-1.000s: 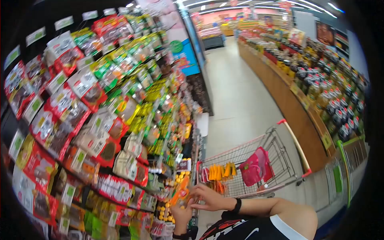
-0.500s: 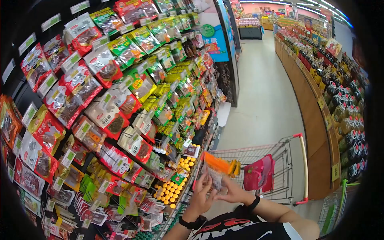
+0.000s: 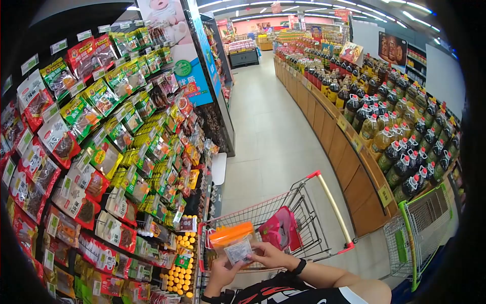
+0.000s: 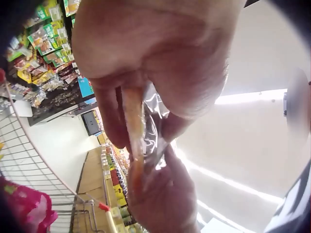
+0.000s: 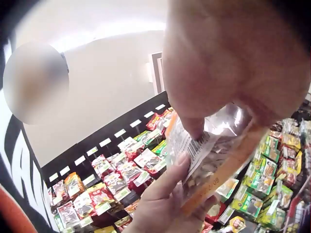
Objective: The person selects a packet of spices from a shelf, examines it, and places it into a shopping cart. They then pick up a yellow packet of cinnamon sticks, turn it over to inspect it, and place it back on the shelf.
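Supermarket aisle (image 3: 273,131). My left hand (image 3: 221,273) and right hand (image 3: 271,255) pinch one clear, orange-topped plastic packet (image 3: 233,243): label check, likely; next needs a steady grip.

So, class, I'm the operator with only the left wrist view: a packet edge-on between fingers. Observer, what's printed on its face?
Observer: In the right wrist view the packet carries a white barcode label.
Operator: Which hands hold it?
Observer: Head view: left hand below, right hand beside, both gripping.
Operator: Anything to the person's right?
Observer: A second wire cart with green trim.
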`<state>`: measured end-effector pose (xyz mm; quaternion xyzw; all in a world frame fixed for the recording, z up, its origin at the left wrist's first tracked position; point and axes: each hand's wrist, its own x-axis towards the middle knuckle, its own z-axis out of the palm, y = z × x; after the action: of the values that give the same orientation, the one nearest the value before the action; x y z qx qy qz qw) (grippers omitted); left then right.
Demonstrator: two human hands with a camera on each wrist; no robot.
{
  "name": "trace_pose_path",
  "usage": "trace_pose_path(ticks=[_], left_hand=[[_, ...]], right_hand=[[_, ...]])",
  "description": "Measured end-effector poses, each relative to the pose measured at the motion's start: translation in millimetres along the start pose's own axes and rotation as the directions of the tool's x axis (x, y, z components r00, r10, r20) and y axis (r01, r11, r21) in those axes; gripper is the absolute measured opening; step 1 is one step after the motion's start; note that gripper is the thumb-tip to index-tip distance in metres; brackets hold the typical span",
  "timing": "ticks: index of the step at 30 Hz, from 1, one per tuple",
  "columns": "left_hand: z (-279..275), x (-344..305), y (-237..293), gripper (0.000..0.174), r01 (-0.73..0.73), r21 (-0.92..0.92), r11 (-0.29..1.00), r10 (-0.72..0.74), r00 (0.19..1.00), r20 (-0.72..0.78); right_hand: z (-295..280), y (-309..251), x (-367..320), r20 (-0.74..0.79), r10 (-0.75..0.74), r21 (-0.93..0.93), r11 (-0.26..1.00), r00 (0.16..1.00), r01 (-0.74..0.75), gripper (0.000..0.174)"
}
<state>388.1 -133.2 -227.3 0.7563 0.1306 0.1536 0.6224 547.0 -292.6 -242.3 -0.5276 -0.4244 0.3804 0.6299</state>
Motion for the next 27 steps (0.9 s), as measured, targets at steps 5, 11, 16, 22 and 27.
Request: trace_pose_path(ticks=[5,11,16,22,27], left_hand=[[15.9,24.6,14.5,0.028,-0.063,0.275,0.959,0.087,0.993,-0.074],[23.4,39.1,-3.7,0.025,-0.116,0.434,0.893,0.196,0.970,-0.145],[23.5,32.1,24.5,0.036,-0.313,0.501,0.807,0.338,0.940,0.041],[-22.1,9.2,2.4,0.045,-0.300,0.385,0.873,0.331,0.944,-0.015],[-73.3,-4.2,-11.0,0.057,-0.127,0.257,0.958,0.201,0.937,-0.286]], right_hand=[[-3.5,-21.0,-10.1,-0.365,-0.134,-0.322,0.947,0.921,0.010,0.043],[-2.9,-16.0,-17.8,-0.395,-0.210,-0.436,0.900,0.894,0.019,0.069],[20.1,-8.4,-2.8,-0.256,-0.222,-0.348,0.929,0.941,0.124,0.062],[31.2,27.2,29.5,-0.199,-0.020,-0.201,0.979,0.980,-0.021,0.023],[71.7,-17.5,54.3,-0.063,0.099,-0.317,0.942,0.993,-0.114,0.031]])
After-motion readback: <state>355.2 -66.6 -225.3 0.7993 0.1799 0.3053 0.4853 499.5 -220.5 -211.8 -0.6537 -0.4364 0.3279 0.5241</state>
